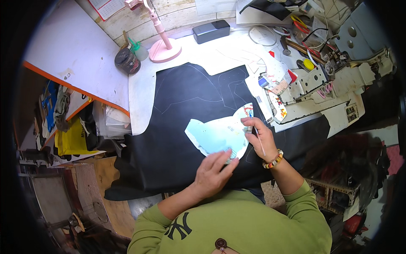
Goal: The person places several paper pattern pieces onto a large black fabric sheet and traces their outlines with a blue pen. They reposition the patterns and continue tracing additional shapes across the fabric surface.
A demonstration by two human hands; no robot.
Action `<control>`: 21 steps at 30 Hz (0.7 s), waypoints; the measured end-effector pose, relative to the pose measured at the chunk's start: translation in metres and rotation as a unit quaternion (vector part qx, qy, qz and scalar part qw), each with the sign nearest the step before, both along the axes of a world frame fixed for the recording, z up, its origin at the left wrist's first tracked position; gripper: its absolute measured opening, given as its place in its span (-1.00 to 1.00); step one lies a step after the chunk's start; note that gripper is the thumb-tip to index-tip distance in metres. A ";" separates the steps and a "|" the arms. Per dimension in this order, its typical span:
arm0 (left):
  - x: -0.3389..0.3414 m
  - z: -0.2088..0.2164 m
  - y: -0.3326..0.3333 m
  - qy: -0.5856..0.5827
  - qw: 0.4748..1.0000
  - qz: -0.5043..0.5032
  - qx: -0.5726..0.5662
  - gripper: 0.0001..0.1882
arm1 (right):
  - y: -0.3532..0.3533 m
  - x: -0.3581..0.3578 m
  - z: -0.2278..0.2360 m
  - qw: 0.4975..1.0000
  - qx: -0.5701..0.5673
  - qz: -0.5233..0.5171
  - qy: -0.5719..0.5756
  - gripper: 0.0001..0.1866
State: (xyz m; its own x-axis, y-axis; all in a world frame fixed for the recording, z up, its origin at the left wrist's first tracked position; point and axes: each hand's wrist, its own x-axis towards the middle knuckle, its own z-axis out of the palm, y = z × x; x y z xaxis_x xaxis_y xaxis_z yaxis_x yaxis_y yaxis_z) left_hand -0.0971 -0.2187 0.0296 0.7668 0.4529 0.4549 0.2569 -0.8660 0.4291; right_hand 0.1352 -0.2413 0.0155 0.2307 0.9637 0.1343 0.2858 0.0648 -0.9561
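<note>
A pale blue and white pattern piece (213, 133) with curved edges lies on a large sheet of black leather-like material (156, 158). My left hand (211, 172) rests with its fingers extended over the pattern's near edge. At the pattern's right side, my right hand (261, 136) is closed around a thin white pen-like stick (261, 146); a blue part shows at its far end. Thin light outlines of curved shapes are drawn on the black sheet beyond the pattern.
A sewing machine (359, 78) stands at the right, near paper pieces (277, 76) and a hammer (285, 45). At the back are a pink stand (165, 51), a black case (211, 31) and a dark jar (127, 61). An orange-edged shelf (80, 89) borders the left.
</note>
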 end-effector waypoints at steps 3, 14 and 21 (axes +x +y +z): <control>-0.009 0.001 0.012 0.060 0.998 0.023 -0.013 -0.15 | 0.000 0.006 -0.001 0.999 -0.016 0.010 0.033 -0.68; -0.028 -0.010 0.020 0.097 0.990 0.104 0.020 -0.43 | 0.002 -0.032 0.001 0.987 -0.006 0.048 0.155 -0.69; -0.090 -0.011 0.032 0.141 0.956 0.253 0.052 -0.45 | 0.032 -0.082 0.006 0.992 0.048 0.116 0.023 -0.63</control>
